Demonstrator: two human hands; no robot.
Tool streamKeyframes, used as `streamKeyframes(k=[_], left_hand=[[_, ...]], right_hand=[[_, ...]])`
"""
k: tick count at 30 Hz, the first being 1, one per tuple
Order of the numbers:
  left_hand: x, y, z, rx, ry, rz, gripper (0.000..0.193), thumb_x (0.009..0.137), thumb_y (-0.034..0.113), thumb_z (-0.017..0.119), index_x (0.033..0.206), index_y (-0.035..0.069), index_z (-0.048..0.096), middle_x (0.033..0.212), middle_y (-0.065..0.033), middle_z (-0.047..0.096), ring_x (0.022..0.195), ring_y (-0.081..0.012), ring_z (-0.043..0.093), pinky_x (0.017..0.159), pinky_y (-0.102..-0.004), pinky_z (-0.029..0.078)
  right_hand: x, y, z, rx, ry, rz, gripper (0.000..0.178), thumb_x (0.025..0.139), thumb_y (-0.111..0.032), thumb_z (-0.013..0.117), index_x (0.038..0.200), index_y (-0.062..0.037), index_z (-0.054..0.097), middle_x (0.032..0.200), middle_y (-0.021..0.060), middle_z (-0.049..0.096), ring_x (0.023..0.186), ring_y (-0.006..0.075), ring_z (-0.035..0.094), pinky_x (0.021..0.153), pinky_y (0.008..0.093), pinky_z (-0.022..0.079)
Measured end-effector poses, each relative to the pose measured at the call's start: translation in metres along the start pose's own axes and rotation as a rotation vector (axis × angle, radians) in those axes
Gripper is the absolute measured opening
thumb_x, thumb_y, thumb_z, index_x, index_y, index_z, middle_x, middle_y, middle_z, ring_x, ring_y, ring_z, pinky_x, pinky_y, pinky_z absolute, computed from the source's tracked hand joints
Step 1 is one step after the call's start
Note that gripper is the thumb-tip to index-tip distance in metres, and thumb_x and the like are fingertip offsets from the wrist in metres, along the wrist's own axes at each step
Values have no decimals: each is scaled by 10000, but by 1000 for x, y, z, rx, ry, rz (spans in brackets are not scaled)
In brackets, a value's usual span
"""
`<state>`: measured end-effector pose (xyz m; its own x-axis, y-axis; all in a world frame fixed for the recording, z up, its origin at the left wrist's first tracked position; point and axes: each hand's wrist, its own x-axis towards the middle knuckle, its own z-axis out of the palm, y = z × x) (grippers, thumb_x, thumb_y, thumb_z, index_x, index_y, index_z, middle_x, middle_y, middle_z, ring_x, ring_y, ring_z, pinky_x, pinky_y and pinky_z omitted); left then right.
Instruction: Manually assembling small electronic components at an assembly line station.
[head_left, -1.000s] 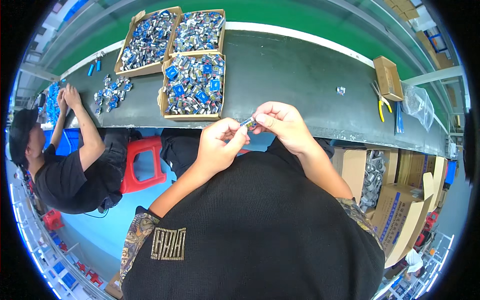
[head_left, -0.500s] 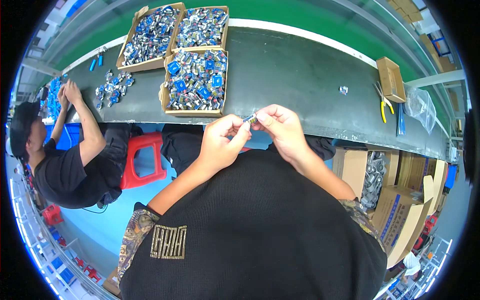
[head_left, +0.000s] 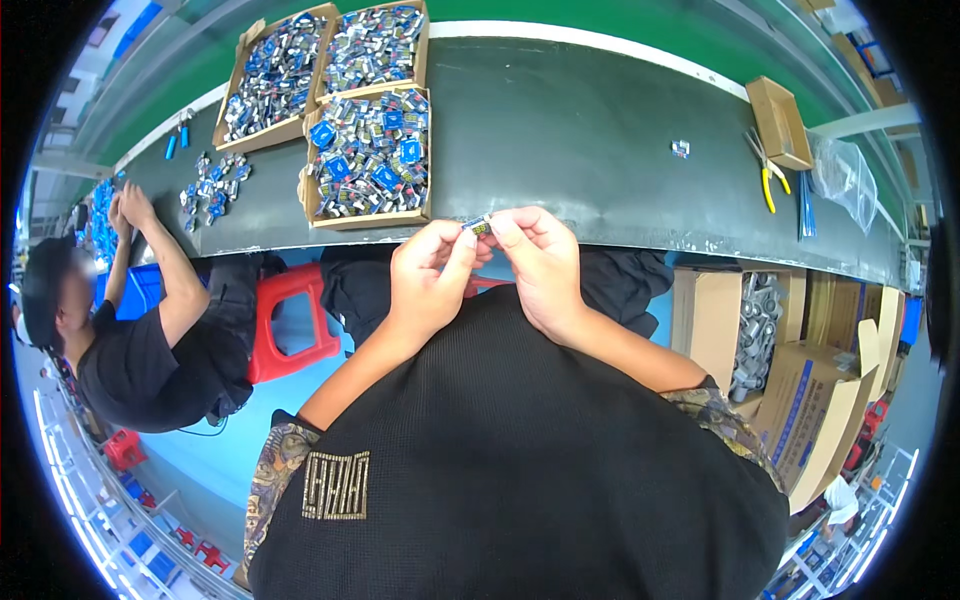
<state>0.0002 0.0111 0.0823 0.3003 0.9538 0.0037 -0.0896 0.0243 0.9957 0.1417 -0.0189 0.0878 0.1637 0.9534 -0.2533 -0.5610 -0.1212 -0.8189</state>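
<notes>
Pinched between both hands is a small electronic part (head_left: 477, 227), blue and white with a dark yellow-marked face. My left hand (head_left: 430, 272) grips its left end with thumb and fingers. At its right end, my right hand (head_left: 540, 262) closes thumb and forefinger on it. Both hands are just off the table's near edge, above my lap. Close by on the left, a cardboard tray (head_left: 425, 160) is heaped with similar small parts and several blue square pieces. One similar loose part (head_left: 681, 149) lies on the table to the right.
Two more filled trays (head_left: 262, 80) stand behind on the dark table (head_left: 560, 130). Loose parts (head_left: 213, 187) lie before a co-worker (head_left: 130, 340) at left. Rightward are yellow-handled pliers (head_left: 769, 180), a small box (head_left: 780, 125), a plastic bag (head_left: 845, 185) and, below, a carton of grey pieces (head_left: 758, 335).
The view has shifted slightly, so the trays appear further left. Both hands still hold the part, which is turned a little, showing more of its yellow-marked face.
</notes>
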Motion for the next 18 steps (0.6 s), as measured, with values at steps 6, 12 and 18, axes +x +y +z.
streamKeyframes(k=[6, 12, 18], left_hand=[[2, 5, -4, -3, -196, -234, 159, 954, 129, 578, 935, -22, 623, 885, -102, 689, 781, -136, 661, 687, -251, 530], [0, 3, -7, 36, -501, -451, 190, 941, 140, 603, 855, -21, 655, 817, -102, 693, 735, -140, 658, 665, -249, 518], [-10, -13, -3, -140, -504, -494, 282, 963, 233, 581, 884, -27, 659, 775, -78, 673, 706, -119, 635, 664, -236, 512]], right_hand=[[13, -13, -27, -142, -81, 15, 177, 916, -137, 643, 988, 24, 634, 899, 55, 658, 812, 116, 616, 777, 258, 501], [8, -28, -46, -243, -284, 202, 179, 925, -146, 626, 982, 23, 652, 886, 60, 662, 774, 111, 611, 731, 261, 512], [-18, -6, -71, -256, -88, 151, 238, 984, -206, 503, 917, -9, 618, 804, 51, 636, 716, 107, 597, 640, 238, 491]])
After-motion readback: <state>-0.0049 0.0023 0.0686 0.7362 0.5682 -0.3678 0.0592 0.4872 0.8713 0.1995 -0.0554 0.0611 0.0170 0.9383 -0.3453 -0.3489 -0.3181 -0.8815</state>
